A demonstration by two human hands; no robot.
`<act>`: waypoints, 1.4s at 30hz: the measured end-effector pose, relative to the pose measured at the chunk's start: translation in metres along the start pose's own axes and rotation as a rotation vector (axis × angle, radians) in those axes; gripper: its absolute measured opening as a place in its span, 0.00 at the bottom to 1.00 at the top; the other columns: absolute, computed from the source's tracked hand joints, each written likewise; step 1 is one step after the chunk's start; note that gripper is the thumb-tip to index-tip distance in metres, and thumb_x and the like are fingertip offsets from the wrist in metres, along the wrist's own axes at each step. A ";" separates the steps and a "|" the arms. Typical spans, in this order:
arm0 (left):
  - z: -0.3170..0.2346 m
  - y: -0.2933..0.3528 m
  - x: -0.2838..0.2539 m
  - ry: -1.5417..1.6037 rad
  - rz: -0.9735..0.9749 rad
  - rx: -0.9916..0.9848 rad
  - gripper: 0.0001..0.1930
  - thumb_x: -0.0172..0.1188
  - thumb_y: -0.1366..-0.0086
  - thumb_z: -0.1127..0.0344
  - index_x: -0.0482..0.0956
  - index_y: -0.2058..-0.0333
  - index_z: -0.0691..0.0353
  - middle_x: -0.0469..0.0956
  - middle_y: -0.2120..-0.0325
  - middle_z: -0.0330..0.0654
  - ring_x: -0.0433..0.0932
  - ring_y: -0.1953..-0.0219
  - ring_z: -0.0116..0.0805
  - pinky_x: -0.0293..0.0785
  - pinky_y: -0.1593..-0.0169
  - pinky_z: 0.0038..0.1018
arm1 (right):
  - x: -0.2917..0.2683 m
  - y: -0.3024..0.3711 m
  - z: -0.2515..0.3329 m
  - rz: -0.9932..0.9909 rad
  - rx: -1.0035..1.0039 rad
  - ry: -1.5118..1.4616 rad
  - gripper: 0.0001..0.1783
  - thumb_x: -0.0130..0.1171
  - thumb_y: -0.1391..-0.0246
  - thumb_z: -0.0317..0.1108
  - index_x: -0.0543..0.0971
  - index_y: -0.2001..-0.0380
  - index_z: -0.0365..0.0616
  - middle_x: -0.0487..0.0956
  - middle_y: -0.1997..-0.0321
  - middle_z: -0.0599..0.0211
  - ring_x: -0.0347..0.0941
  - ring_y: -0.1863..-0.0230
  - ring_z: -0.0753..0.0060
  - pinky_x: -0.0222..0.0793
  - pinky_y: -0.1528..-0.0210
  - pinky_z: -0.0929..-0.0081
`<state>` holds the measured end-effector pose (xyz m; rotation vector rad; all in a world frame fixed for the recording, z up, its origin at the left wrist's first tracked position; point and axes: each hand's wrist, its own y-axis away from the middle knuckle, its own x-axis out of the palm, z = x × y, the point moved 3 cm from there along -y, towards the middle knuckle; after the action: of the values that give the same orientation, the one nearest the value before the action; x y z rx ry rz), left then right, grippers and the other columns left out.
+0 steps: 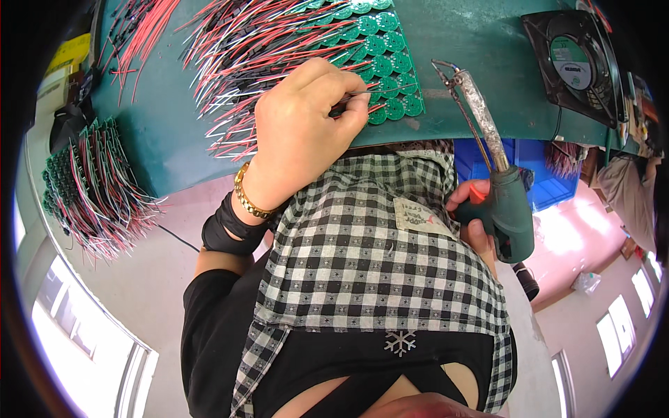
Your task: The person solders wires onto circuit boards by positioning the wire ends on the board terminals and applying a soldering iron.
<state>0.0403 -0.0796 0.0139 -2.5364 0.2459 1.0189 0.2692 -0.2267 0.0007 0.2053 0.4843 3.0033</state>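
My left hand (306,115) is pinched closed over the front part of a panel of round green circuit boards (382,66). Between its fingertips is a thin dark wire (380,91), whose free end points right across the boards. Red, black and white wires (244,59) fan out leftward from the panel. Lower right, my right hand (477,226) grips a dark green soldering gun (512,212) with a red trigger. Its metal barrel points up, with a thin bent guide tube alongside, and the tip stands to the right of the panel, apart from it. The gun's handle hides part of that hand.
A black fan (575,66) stands at the right of the green table (474,28). More loose red wires (143,42) lie at the far left. Wired boards (97,184) are stacked by the left edge. A blue bin (557,184) sits below the table's right side.
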 end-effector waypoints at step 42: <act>-0.007 0.027 -0.010 0.084 0.174 0.221 0.18 0.64 0.49 0.82 0.81 0.58 0.62 0.72 0.75 0.40 0.72 0.75 0.32 0.69 0.73 0.24 | 0.004 0.002 0.012 0.131 0.101 0.030 0.25 0.61 0.50 0.46 0.71 0.56 0.38 0.72 0.61 0.66 0.68 0.62 0.75 0.66 0.58 0.76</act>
<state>0.0296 -0.1065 0.0177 -2.3902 0.5796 0.8925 0.2665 -0.2247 0.0128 0.2072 0.6504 3.1157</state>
